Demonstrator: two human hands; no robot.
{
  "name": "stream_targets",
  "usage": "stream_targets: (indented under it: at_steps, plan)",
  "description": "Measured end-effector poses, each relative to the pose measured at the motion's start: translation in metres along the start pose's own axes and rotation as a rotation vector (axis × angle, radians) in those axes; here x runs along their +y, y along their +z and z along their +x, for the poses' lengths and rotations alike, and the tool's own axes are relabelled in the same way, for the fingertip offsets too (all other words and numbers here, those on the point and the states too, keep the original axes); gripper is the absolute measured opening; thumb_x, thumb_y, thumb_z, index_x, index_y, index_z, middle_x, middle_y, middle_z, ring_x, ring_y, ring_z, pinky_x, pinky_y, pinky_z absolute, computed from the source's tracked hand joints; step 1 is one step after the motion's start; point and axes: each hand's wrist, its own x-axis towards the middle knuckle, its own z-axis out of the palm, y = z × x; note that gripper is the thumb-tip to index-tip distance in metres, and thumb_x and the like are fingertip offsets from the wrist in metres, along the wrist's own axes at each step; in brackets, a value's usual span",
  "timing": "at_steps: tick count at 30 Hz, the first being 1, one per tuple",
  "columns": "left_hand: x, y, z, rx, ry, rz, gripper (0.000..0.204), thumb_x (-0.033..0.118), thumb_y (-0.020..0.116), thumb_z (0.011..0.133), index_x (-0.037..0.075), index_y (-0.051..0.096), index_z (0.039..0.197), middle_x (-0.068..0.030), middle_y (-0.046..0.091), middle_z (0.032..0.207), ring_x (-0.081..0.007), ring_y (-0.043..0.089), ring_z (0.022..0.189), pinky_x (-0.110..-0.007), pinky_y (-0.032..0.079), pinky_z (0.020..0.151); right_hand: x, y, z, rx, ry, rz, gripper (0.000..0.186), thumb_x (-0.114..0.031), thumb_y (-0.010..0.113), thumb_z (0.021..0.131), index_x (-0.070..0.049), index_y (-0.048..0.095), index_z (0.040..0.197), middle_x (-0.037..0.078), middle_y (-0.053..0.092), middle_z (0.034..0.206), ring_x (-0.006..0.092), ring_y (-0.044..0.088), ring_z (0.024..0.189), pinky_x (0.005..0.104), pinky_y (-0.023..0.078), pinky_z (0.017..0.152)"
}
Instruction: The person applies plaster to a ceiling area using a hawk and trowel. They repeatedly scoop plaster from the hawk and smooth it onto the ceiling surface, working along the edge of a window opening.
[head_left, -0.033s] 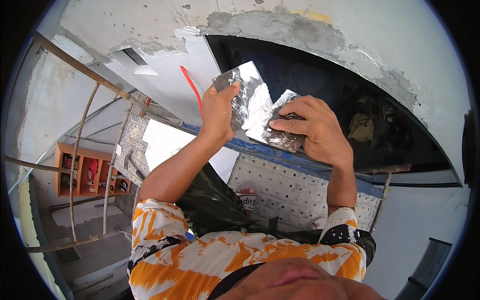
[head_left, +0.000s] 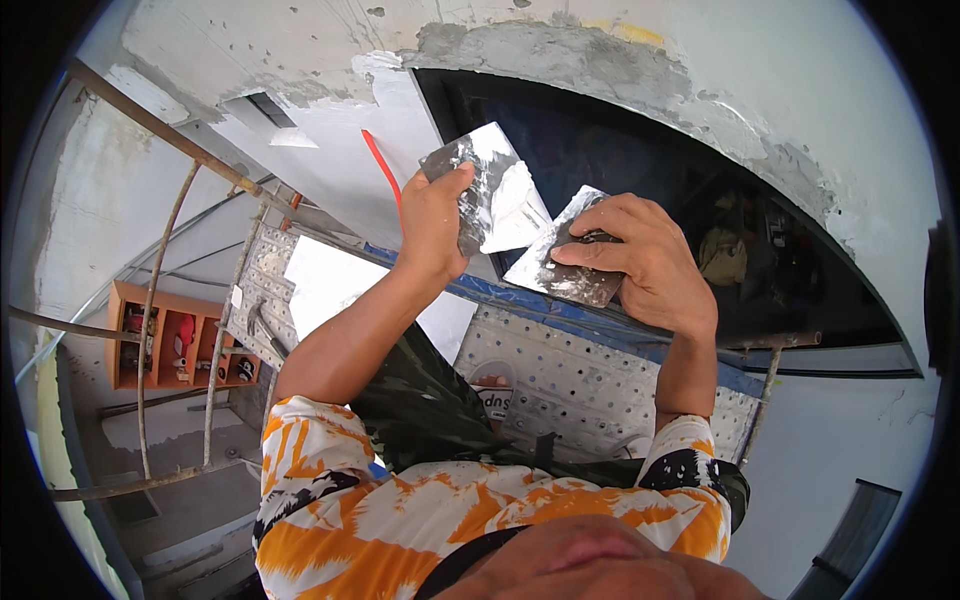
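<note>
My left hand (head_left: 432,228) grips a flat metal putty scraper (head_left: 479,160), thumb across its face. A thick lump of white putty (head_left: 516,214) lies along the right side of that blade. In my right hand (head_left: 655,262) is a second putty scraper (head_left: 580,283), its fingers spread over the dark, smeared plate. White putty coats this plate's left edge. A narrow gap separates the two blades, both held in front of a dark window (head_left: 610,145). The handles, if any, are hidden by my hands.
I am above a perforated metal scaffold platform (head_left: 560,345) with a white board (head_left: 320,285) on it. Rusty scaffold pipes (head_left: 155,125) rise at left. A red tube (head_left: 381,165) sticks out by the wall. An orange shelf unit (head_left: 160,340) stands below.
The right scraper has drawn away to the right from the left one, so the blades no longer touch. The putty on the left blade now looks flatter and smoother.
</note>
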Motion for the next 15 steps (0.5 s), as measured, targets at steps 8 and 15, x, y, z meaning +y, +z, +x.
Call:
stream_targets:
  at_steps: [8, 15]
  plan:
    - [-0.003, 0.004, -0.005, -0.11, 0.289, 0.216, 0.02, 0.004, 0.055, 0.093, -0.003, 0.06, 0.111, -0.0103, 0.068, 0.099, -0.0182, 0.069, 0.08, -0.031, 0.056, 0.07, 0.013, 0.017, 0.025, 0.165, -0.012, 0.048, 0.052, 0.014, 0.055, 0.07, -0.018, 0.076, 0.106, 0.004, 0.068, 0.104, 0.0252, 0.061, 0.098, 0.0352, 0.048, 0.083]
    - [0.015, -0.029, 0.029, -0.036, 0.299, -0.028, 0.018, 0.005, 0.055, 0.093, -0.003, 0.062, 0.107, -0.0112, 0.069, 0.096, -0.0202, 0.069, 0.082, -0.032, 0.058, 0.073, 0.077, 0.039, -0.005, 0.012, -0.03, 1.086, 0.05, -0.007, 0.066, 0.089, -0.004, 0.053, 0.136, 0.022, 0.062, 0.124, 0.0389, 0.059, 0.119, 0.0562, 0.048, 0.097]
